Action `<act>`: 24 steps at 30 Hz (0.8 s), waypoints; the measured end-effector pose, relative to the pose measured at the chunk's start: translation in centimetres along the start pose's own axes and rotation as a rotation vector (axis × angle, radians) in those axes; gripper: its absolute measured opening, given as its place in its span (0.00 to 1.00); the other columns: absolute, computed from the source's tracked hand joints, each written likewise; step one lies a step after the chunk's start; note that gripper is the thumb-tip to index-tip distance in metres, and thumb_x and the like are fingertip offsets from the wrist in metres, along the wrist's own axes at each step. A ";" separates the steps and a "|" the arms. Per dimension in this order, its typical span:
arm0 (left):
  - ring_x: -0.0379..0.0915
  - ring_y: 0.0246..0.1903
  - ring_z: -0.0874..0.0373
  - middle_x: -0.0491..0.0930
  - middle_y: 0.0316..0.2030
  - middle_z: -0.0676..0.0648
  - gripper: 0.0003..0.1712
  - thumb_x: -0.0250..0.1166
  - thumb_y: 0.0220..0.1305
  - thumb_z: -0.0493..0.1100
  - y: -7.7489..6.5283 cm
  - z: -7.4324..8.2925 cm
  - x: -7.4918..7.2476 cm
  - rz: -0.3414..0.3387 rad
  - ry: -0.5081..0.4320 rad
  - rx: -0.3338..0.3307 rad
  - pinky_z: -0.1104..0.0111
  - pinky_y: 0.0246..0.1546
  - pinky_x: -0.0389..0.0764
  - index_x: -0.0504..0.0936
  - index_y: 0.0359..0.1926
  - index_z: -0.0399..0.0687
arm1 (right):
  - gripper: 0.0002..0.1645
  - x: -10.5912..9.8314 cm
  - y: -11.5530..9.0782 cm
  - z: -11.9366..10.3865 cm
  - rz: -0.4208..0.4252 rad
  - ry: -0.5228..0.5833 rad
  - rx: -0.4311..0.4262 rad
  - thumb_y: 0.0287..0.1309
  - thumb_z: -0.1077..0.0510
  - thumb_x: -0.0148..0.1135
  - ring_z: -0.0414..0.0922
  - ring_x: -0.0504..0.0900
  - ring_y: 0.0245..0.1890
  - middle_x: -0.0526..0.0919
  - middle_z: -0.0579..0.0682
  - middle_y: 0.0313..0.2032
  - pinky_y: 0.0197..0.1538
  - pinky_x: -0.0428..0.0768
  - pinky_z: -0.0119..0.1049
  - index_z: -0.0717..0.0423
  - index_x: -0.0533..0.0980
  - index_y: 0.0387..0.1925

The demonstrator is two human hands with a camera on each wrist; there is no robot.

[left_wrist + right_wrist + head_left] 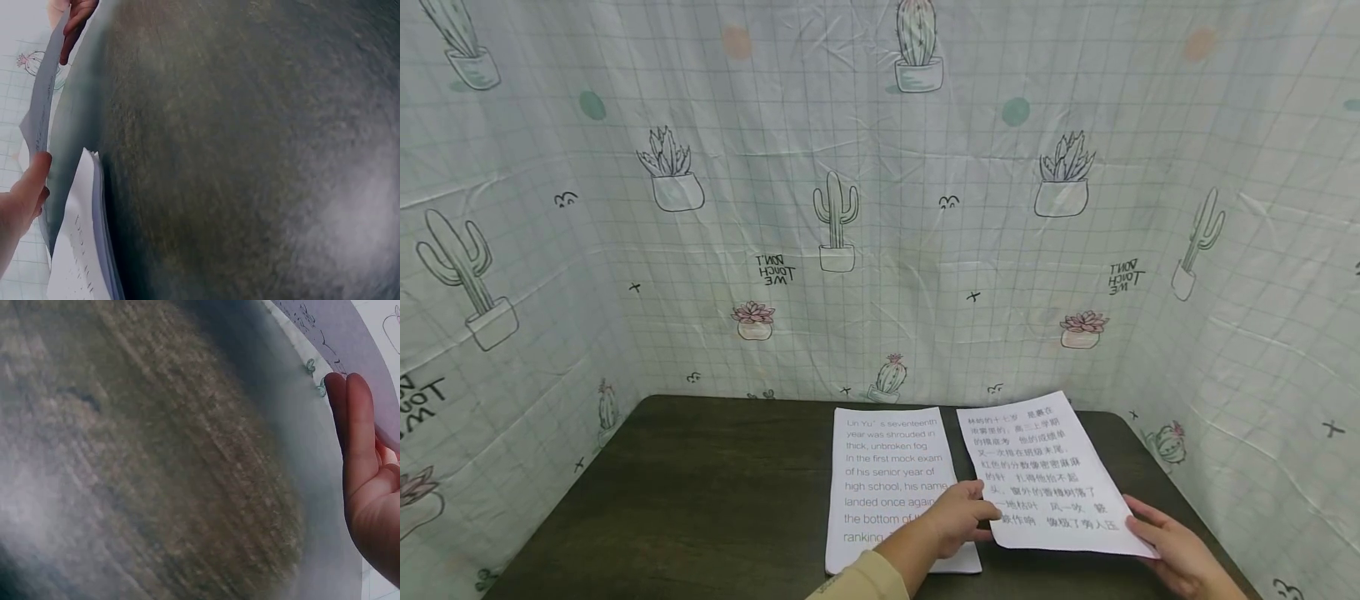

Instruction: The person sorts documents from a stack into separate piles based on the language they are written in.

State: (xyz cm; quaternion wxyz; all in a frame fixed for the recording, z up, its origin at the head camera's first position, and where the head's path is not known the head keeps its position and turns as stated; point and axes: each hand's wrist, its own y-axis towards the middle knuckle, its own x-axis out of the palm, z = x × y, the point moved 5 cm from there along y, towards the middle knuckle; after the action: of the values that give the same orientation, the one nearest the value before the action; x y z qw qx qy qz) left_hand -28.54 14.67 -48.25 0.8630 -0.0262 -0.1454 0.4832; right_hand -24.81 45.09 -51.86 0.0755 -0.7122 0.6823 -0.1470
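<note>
Both hands hold a white sheet of paper (1028, 477) printed with Chinese text, tilted up at the right of the table. My left hand (950, 515) pinches its lower left edge, thumb in front. At the lower right corner, my right hand (1180, 546) grips it with the thumb on top and the other fingers behind; in the right wrist view these fingers (357, 425) lie straight along the sheet's back. Beside it, partly covered by the left forearm, lies a stack of paper (887, 467) with large English print; several layers show at the stack's edge (103, 231).
The dark wooden table (685, 500) extends to the left of the papers. A pale curtain (880, 250) printed with cacti and a grid hangs behind the table and along both sides.
</note>
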 end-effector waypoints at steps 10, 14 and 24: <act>0.67 0.64 0.40 0.64 0.67 0.29 0.41 0.58 0.48 0.28 0.0 -1.0 0.5 0.046 0.077 -0.073 0.44 0.65 0.67 0.60 0.67 0.21 | 0.44 0.3 0.3 0.7 0.187 -0.270 0.059 0.74 0.51 0.45 0.34 0.79 0.38 0.83 0.47 0.42 0.42 0.82 0.35 0.79 0.40 0.71; 0.66 0.64 0.37 0.64 0.67 0.29 0.41 0.58 0.47 0.29 -0.1 -1.3 0.6 0.045 0.090 -0.074 0.43 0.67 0.65 0.61 0.66 0.22 | 0.49 0.4 0.2 0.5 0.253 -0.392 0.085 0.71 0.44 0.48 0.36 0.78 0.39 0.66 0.78 0.60 0.43 0.81 0.37 0.80 0.44 0.70; 0.68 0.64 0.41 0.68 0.64 0.29 0.41 0.60 0.47 0.29 0.0 -1.3 0.5 0.039 0.101 -0.039 0.42 0.66 0.66 0.62 0.66 0.22 | 0.43 0.6 -0.1 -0.8 0.312 -0.637 0.089 0.70 0.50 0.47 0.74 0.56 0.66 0.51 0.81 0.67 0.61 0.70 0.63 0.83 0.48 0.67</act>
State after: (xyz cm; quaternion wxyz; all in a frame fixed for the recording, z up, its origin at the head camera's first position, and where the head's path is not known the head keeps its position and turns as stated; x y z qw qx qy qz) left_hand -27.95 15.24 -49.42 0.8589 -0.0700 -0.1105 0.4952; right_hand -24.94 44.63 -50.98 0.3370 -0.6055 0.7179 0.0664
